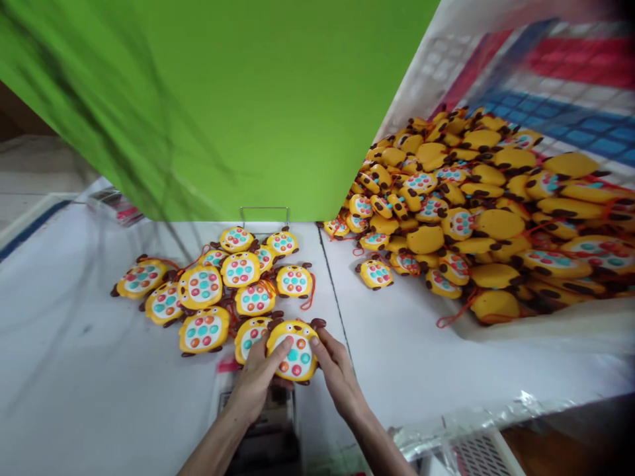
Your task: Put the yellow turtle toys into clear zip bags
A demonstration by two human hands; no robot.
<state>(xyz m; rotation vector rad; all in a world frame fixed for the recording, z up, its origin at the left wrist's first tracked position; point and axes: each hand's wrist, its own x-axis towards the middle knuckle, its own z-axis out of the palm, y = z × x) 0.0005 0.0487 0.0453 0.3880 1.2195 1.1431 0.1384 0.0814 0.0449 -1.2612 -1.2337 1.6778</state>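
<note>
Between my two hands is a yellow animal-shaped toy [299,367] with brown ears and coloured round buttons on a white belly. My left hand [258,380] grips its left side, the thumb lying on the buttons. My right hand [337,370] closes on its right edge, thumb on the front. Just behind, another such toy [247,340] lies partly hidden by the held one and my left hand. More of the same toys, such as one toy [204,330] at the left, lie loosely grouped face up on the white table [124,396], some with orange cords.
A large green panel [248,112] stands at the back, a wire loop [264,209] at its lower edge. On the right, a white bin [526,337] holds a heap of the same toys. A single toy [376,273] lies beside the heap. Bottom right shows a white slotted crate [483,456].
</note>
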